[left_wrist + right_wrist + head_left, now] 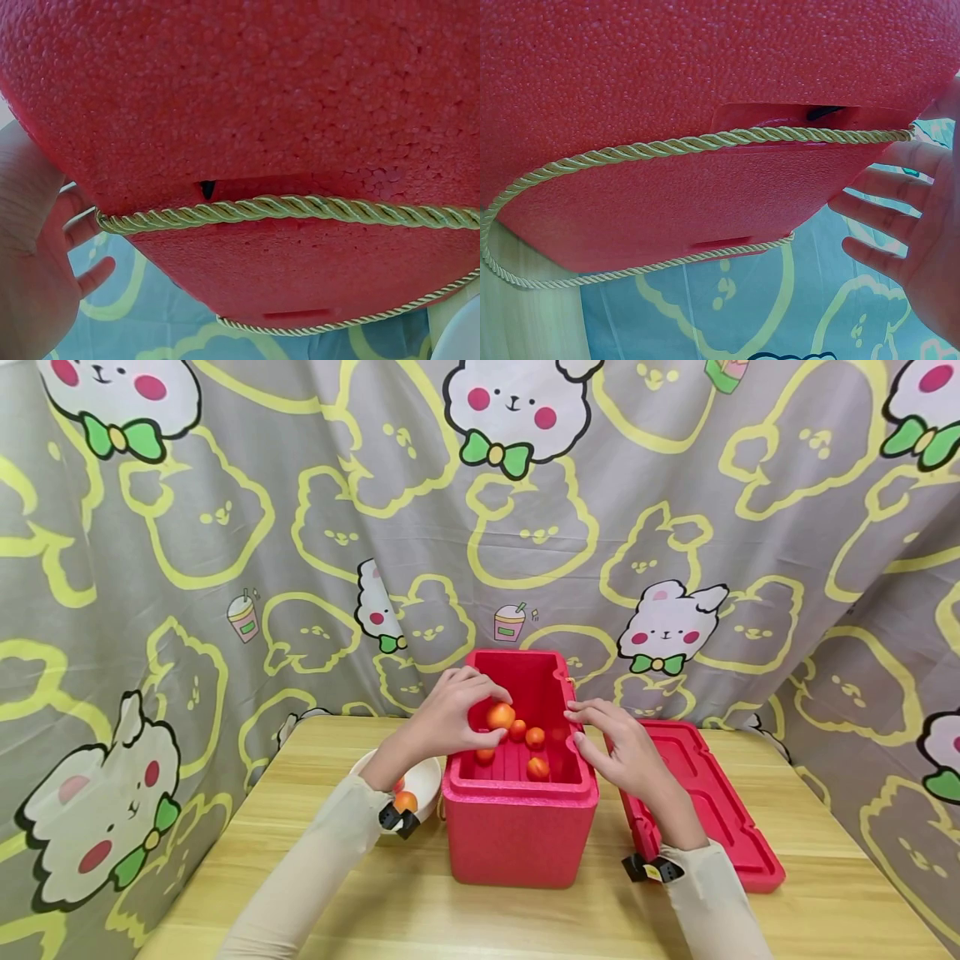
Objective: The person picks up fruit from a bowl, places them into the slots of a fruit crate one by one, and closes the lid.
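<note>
One orange fruit is pinched between the thumb and fingers of the left hand, over the inside of a red box; four other fruits show on its floor. The right hand has its fingers spread apart at the box's right rim; whether they press on it I cannot tell. The box stands about midway between the left and right edges of the worktop, its back toward the far edge. A red lid lies toward the right edge, and a white bowl sits just left of the box.

The held fruit looks light, smooth and fairly firm, though it could bruise, so a gentle hold round its widest part, thumb facing fingers, should suit it. The box's beaded wall suggests stiff, light foam, best steadied by the rim; twisted gold cord runs across its side.
</note>
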Motion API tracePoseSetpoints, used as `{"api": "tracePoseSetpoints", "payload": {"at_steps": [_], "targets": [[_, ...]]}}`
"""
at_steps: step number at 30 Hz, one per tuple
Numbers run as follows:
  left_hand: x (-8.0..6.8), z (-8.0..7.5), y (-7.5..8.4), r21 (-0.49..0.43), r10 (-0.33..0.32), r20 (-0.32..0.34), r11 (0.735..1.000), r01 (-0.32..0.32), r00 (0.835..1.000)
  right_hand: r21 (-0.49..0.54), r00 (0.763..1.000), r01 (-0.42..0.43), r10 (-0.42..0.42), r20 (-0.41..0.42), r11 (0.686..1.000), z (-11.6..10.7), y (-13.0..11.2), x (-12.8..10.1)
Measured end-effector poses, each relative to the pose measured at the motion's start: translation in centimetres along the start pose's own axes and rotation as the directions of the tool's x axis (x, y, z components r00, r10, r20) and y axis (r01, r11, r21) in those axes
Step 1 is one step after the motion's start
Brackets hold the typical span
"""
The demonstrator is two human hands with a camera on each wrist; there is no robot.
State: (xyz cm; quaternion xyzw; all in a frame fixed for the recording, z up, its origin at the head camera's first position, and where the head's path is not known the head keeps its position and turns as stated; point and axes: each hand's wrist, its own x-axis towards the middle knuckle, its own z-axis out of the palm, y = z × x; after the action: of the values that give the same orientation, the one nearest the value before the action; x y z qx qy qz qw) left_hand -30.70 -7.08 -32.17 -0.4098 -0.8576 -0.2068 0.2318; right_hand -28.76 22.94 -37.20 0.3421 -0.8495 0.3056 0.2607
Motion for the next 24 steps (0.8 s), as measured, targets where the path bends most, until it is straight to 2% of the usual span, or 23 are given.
{"api": "tracePoseSetpoints", "payload": {"at_steps": [9, 16, 24], "targets": [[-0.1, -0.2, 0.2, -0.009, -0.046, 0.025, 0.999, 0.046, 0.999, -0.004, 1.000, 0.002, -0.002, -0.004, 1.000, 0.0, 0.0, 0.0], [-0.7, -0.6, -0.3, -0.031, -0.082, -0.005, 0.996, 0.082, 0.997, -0.008, 1.000, 0.003, -0.003, -0.001, 1.000, 0.1, 0.0, 0.0], [-2.2, -0.8, -2.0, -0.057, -0.115, -0.075, 0.992, 0.111, 0.991, -0.008, 1.000, 0.009, -0.010, -0.008, 1.000, 0.1, -0.1, 0.1]]}}
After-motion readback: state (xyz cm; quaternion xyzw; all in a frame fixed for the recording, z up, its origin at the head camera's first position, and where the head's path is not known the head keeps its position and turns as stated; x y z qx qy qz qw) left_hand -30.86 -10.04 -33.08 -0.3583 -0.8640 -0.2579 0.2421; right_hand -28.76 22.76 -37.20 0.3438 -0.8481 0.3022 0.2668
